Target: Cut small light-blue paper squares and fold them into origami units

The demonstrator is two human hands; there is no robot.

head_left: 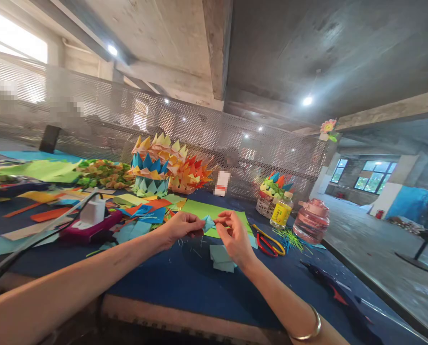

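While the left hand (184, 227) pinches the folded blue paper (209, 223), the right hand (235, 235), loosely curled, sits at its right tip, grip unclear.

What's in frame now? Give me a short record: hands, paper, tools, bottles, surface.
Left hand: pinches a light blue paper piece
Right hand: fingertips at that piece's right side; contact unclear
Paper nearby: pale blue stack near the right wrist; green sheet behind the hands
Folded work: pointed multicoloured paper shapes at the back
Tools: red-and-yellow-handled scissors, right of the hands
Bottles: yellow-labelled bottle, pink-lidded bottle
Power: magenta power strip, left
Surface: dark blue tabletop
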